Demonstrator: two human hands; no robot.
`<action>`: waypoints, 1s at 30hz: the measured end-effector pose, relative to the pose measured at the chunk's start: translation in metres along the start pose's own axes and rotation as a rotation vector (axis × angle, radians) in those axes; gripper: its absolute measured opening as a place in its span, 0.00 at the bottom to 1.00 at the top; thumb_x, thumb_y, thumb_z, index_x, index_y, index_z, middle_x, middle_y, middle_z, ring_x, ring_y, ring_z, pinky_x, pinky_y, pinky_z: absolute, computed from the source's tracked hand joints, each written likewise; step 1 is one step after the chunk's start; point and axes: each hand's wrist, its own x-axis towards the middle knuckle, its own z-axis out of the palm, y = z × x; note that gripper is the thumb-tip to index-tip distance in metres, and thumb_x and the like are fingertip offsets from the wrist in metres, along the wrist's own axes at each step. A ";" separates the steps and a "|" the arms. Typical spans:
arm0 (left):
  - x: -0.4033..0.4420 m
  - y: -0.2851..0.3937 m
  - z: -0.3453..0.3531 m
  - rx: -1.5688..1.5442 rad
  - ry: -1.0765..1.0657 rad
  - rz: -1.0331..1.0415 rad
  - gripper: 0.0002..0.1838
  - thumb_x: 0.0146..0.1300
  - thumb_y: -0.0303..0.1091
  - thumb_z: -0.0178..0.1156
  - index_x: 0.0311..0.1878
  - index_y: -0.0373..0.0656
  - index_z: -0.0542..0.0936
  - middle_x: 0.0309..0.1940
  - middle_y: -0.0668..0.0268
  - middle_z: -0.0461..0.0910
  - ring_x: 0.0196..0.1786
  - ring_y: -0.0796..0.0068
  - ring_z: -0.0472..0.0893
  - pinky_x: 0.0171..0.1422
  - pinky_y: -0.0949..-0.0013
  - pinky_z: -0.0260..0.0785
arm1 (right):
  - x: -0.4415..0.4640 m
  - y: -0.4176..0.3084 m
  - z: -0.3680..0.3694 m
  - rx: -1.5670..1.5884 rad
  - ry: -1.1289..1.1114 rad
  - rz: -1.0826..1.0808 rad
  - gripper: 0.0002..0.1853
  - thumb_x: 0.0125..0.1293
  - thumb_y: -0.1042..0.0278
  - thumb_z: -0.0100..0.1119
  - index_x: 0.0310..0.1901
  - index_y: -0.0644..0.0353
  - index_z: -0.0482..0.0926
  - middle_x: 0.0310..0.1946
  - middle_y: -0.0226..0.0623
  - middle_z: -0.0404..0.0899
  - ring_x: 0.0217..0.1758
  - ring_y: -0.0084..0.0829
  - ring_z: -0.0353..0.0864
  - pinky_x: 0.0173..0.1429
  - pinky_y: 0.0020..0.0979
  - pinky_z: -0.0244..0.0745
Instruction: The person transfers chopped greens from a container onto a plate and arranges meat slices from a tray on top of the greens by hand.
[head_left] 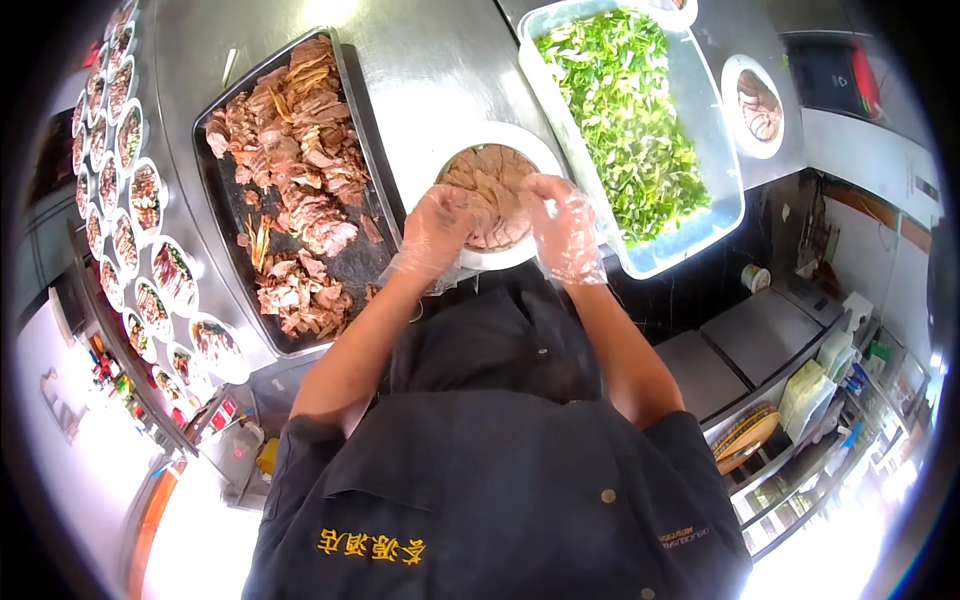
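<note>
A white round bowl lined with overlapping slices of brown meat sits in front of me. My left hand, in a clear plastic glove, is at the bowl's left side, its fingers pinched together over the meat. On the right side my right hand, gloved too, has its fingers bent together at the rim. Whatever either hand pinches is too small to make out. Left of the bowl lies a dark tray of sliced cooked meat.
A clear plastic tub of chopped greens stands right of the bowl. Beyond it is another bowl of meat. Many filled bowls line the far left. Shelves with a woven basket are at lower right.
</note>
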 end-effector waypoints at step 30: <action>-0.145 -0.189 -0.226 0.479 1.036 0.169 0.04 0.72 0.26 0.69 0.45 0.42 0.91 0.45 0.55 0.92 0.51 0.52 0.92 0.59 0.55 0.85 | -0.008 0.055 0.048 -0.757 -0.269 -0.699 0.28 0.76 0.76 0.59 0.77 0.52 0.77 0.85 0.47 0.67 0.87 0.60 0.65 0.90 0.55 0.64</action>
